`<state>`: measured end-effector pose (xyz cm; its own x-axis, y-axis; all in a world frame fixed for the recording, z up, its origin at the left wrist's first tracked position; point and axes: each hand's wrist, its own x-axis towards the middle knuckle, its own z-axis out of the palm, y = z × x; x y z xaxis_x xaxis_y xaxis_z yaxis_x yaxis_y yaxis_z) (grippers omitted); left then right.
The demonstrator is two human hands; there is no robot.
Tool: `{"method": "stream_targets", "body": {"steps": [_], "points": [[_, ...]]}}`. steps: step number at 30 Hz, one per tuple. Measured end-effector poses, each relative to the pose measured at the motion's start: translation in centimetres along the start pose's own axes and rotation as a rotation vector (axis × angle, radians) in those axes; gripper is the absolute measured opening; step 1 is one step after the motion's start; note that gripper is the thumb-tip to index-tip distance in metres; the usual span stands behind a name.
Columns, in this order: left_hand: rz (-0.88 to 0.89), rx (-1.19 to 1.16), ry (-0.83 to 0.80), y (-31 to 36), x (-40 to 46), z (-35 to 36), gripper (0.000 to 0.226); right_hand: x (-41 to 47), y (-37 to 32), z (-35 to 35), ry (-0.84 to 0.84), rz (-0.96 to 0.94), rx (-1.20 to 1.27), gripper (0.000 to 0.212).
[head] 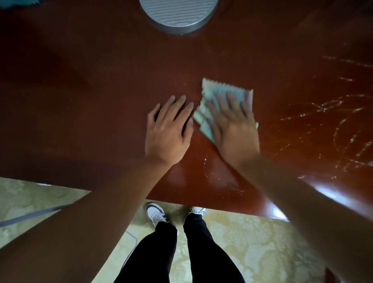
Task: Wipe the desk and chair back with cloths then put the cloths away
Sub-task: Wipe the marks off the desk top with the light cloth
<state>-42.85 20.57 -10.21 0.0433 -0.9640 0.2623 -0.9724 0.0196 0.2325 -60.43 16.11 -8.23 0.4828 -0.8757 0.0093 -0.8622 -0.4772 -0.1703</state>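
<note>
A pale, zigzag-edged cloth (214, 93) lies flat on the dark red-brown desk (101, 101). My right hand (234, 125) presses down on it with straight, spread fingers; the hand is blurred. My left hand (168, 129) rests flat on the bare desk just left of the cloth, fingers straight and nearly touching the cloth's left edge. White streaks and specks (333, 121) mark the desk surface to the right. No chair is in view.
A round grey ribbed disc (178, 15) sits at the far middle of the desk. A teal thing (18, 2) shows at the top left corner. The desk's near edge (212, 207) runs above a patterned carpet (252, 242), a grey cable (32, 215) and my feet.
</note>
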Motion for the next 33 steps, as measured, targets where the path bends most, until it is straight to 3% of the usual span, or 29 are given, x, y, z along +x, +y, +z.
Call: {"method": "stream_targets", "body": {"steps": [4,10,13,18,21,27,30,33], "points": [[-0.02,-0.069,-0.021,-0.2,0.1,-0.6,0.038,-3.0,-0.9,-0.4,0.023,-0.09,0.053,0.04],[-0.101,0.035,-0.061,-2.5,-1.3,-2.2,0.044,10.5,2.4,-0.8,-0.074,0.084,-0.038,0.048],[-0.155,0.074,-0.072,-4.7,-1.9,-2.4,0.047,14.0,0.3,-0.3,-0.051,0.06,-0.054,0.049],[-0.163,0.077,-0.029,-5.2,-2.2,-1.8,0.046,5.6,-3.3,0.8,0.011,-0.324,0.026,0.041],[-0.18,0.063,-0.022,-5.1,-2.3,-2.0,0.045,4.3,-1.4,0.1,-0.01,-0.438,0.056,0.038],[-0.19,0.059,-0.024,-5.1,-2.1,-1.9,0.045,16.7,1.1,-0.5,-0.031,0.013,-0.091,0.046],[-0.198,0.062,-0.021,-5.1,-2.1,-1.8,0.045,17.1,-1.1,0.1,0.007,0.025,-0.069,0.045],[-0.189,0.061,-0.018,-5.0,-2.1,-1.9,0.045,14.1,-3.7,0.3,0.004,-0.162,-0.068,0.046]]}}
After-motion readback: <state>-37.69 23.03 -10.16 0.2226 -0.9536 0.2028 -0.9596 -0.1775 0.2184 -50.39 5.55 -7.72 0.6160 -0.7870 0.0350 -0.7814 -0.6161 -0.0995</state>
